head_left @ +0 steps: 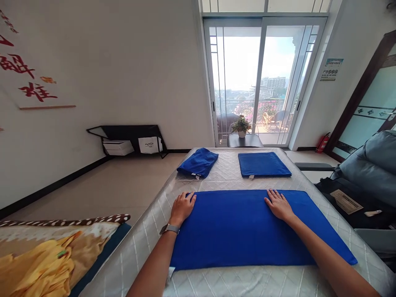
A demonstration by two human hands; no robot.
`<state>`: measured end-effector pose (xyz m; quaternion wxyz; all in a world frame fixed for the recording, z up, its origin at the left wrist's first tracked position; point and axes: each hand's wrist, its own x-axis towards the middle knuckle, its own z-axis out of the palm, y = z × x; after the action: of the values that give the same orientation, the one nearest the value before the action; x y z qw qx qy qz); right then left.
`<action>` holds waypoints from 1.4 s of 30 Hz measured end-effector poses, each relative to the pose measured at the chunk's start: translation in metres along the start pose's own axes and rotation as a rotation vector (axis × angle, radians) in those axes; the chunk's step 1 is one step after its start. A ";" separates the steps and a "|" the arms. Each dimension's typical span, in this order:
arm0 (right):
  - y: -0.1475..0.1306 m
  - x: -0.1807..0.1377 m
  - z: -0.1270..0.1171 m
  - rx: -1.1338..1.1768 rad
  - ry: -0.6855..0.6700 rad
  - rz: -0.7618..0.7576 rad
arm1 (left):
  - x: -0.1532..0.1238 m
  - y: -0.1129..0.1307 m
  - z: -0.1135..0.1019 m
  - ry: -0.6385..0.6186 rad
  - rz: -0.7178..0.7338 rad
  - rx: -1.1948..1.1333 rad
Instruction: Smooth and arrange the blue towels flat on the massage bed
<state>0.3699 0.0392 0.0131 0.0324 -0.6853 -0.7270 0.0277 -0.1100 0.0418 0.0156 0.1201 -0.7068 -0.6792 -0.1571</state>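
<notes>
A blue cloth [235,231] lies spread flat and smooth in front of me on a quilted white mattress [145,239]. At its far left corner rests my left hand [182,206], fingers stretched out over the edge, with a watch on the wrist. My right hand [280,205] lies flat on the cloth near its far edge, right of the middle, fingers spread. Neither hand grips anything. Beyond the cloth are a neatly folded blue cloth [264,164] on the right and a loosely folded, rumpled blue cloth [199,162] on the left, each showing a white tag.
Left of the mattress, a yellow garment [46,264] lies on a patterned blanket [102,235]. A dark armchair [371,165] stands at the right with a black bag [331,194] on it. A potted plant [241,127] sits on a chair before the sliding glass door [235,78].
</notes>
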 end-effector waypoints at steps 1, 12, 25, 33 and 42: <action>0.019 -0.001 0.000 -0.010 0.006 0.033 | 0.000 0.000 -0.001 -0.005 -0.004 -0.001; 0.142 -0.008 0.012 -0.029 0.106 0.299 | 0.001 0.002 -0.003 -0.045 -0.020 0.006; 0.136 -0.009 0.009 -0.019 0.116 0.308 | 0.001 -0.001 0.004 -0.030 -0.025 -0.033; 0.129 -0.013 0.000 -0.022 0.111 0.312 | -0.002 0.002 -0.004 -0.021 -0.027 -0.065; 0.070 -0.018 -0.032 -0.203 0.221 0.172 | -0.003 0.004 -0.010 -0.007 -0.041 -0.053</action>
<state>0.4434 0.0257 0.0393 0.0400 -0.7435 -0.6569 -0.1188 -0.1063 0.0348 0.0233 0.0958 -0.6962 -0.6895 -0.1750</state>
